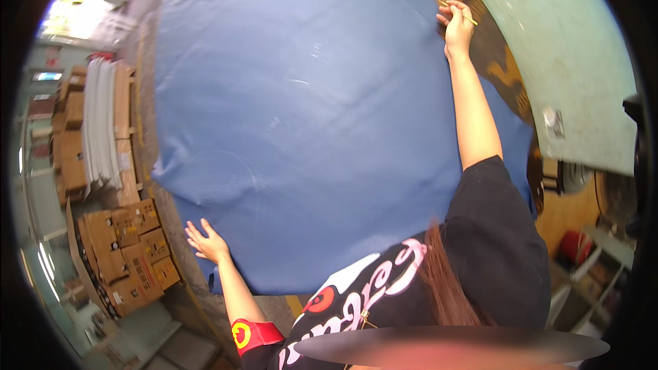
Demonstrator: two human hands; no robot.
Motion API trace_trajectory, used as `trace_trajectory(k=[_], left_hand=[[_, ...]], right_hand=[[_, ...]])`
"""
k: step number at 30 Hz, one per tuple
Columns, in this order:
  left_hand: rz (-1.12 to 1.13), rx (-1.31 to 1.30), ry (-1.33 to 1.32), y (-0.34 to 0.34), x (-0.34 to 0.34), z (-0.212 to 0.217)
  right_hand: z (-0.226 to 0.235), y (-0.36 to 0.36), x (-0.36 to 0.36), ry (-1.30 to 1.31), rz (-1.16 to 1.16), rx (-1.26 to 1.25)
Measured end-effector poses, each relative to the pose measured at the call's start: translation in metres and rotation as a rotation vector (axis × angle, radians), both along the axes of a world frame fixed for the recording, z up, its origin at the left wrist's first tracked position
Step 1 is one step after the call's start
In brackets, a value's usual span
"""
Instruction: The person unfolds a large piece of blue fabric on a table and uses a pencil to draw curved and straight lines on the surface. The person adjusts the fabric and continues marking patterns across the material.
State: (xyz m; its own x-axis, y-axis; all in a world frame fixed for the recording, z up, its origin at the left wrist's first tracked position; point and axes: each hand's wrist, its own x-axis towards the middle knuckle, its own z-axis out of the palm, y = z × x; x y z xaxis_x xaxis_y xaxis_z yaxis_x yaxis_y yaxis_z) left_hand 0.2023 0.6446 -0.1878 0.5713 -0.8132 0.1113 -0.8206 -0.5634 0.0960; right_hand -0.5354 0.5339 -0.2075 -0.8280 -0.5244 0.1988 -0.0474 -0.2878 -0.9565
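A large blue sheet of what looks like leather [308, 151] spreads across the middle, with faint pale marks and curved lines drawn on it. My left hand [208, 242] is at its near left edge, palm down with the fingers spread and holding nothing. Far out at the sheet's right edge, my right hand [458, 22] holds a slim yellow pen [470, 20] between its fingers. That arm reaches over the right side of the sheet.
Brown cardboard boxes [127, 253] are stacked on the left, with grey-white corrugated sheets [101, 123] behind them. To the right lies a pale green tabletop [569, 62]. A shelf unit [600, 267] with a red object [576, 247] stands at lower right.
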Motion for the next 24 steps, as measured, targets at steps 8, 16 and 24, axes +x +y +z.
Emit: trace_trajectory(k=[8,16,24], left_hand=[[-0.009,0.012,-0.019,-0.005,0.011,-0.005],[-0.016,0.128,-0.131,-0.011,0.005,0.004],[-0.122,0.015,-0.140,0.085,-0.029,0.032]], right_hand=[[0.027,0.173,-0.009,-0.123,0.037,0.152],[0.021,0.141,0.029,0.160,0.347,0.235],[0.018,0.064,0.031,0.325,0.419,0.358]])
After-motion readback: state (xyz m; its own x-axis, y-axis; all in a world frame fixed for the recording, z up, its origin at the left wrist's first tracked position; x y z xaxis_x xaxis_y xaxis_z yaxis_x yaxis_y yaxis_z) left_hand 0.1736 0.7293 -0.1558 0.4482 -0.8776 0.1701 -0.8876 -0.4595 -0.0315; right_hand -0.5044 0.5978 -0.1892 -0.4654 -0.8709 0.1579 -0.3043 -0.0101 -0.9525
